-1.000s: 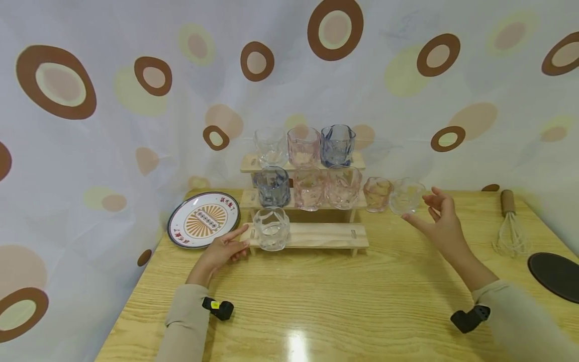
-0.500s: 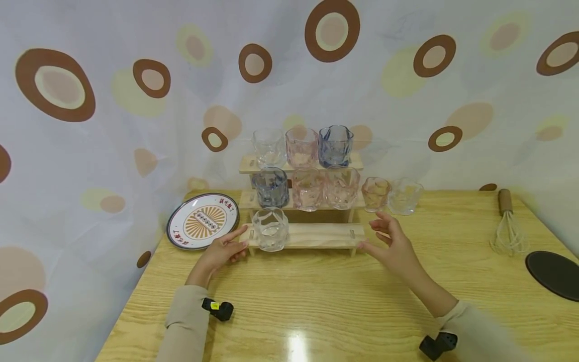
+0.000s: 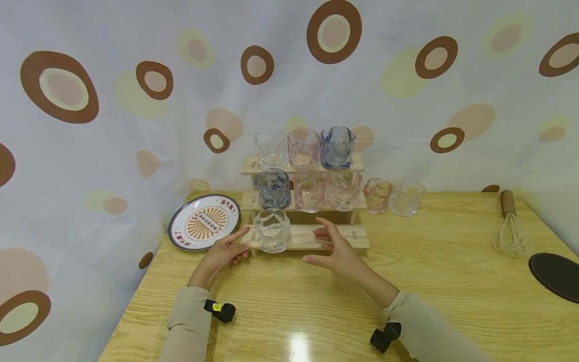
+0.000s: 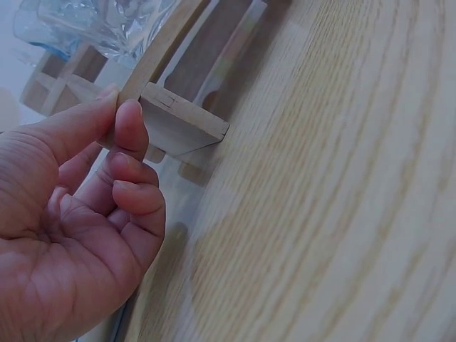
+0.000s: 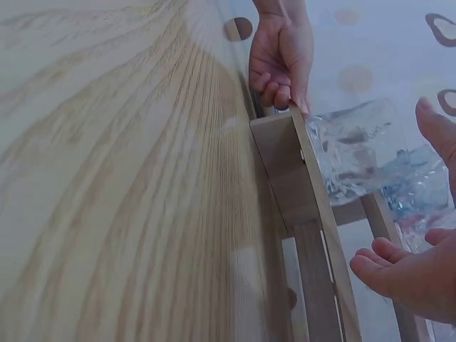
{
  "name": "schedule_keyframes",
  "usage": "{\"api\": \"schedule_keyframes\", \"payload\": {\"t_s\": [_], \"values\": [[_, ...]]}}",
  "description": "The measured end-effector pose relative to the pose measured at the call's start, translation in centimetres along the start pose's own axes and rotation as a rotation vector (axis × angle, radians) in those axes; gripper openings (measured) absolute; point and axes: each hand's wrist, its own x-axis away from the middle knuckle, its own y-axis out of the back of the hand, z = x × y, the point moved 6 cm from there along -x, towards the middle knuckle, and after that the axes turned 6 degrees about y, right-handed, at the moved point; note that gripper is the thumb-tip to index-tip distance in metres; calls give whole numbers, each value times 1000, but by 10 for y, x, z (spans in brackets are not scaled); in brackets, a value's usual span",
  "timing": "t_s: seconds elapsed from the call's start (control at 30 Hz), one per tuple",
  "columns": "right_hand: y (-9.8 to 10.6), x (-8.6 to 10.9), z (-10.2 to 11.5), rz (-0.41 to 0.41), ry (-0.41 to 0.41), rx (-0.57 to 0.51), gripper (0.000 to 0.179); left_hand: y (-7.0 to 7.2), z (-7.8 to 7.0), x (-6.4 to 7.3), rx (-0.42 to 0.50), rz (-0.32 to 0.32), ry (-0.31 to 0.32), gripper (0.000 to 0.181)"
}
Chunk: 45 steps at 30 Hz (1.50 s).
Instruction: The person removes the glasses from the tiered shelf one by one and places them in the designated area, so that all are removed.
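Observation:
A three-step wooden rack (image 3: 323, 236) stands on the table. My left hand (image 3: 224, 250) pinches the left end of its lowest step between thumb and finger, plain in the left wrist view. On that step's left part sits a clear glass (image 3: 272, 231). My right hand (image 3: 336, 251), holding nothing, is in front of the lowest step with fingers spread, to the right of the clear glass. The middle step carries a blue glass (image 3: 273, 189) and two pink glasses (image 3: 309, 191). On the top step are a clear, a pink and a dark blue glass (image 3: 337, 147).
Right of the rack, a small pink glass (image 3: 378, 195) and a clear glass (image 3: 406, 197) stand on the table. A patterned plate (image 3: 205, 222) lies to the left. A whisk (image 3: 510, 226) and a black round mat (image 3: 556, 276) are at the right.
My right hand has moved left, from beside the clear glass on the table to the front of the lowest step. The left hand has stayed on the rack's end.

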Motion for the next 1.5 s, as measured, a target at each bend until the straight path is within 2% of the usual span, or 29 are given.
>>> {"api": "schedule_keyframes", "payload": {"t_s": [0.3, 0.47, 0.57, 0.8, 1.2, 1.33, 1.5], "values": [[-31, -28, 4, 72, -16, -98, 93, 0, -1, 0, 2, -1, 3, 56], [-43, -41, 3, 71, -5, -129, 96, -1, -1, 0, 1, -1, -7, 57], [-48, -46, 10, 67, 14, -147, 96, -1, -1, 0, 10, 0, -8, 57], [-60, -54, 3, -31, 33, -52, 99, -2, 1, 2, 28, -2, -7, 57], [-72, -54, 6, -234, 25, -36, 92, -1, 2, -1, 26, -2, -14, 56], [-73, -55, 7, -270, 44, -35, 89, -1, 2, -1, 11, 4, -16, 57], [-72, -54, 7, -275, 56, -28, 85, -1, 2, -1, 6, 6, -21, 57]]}}
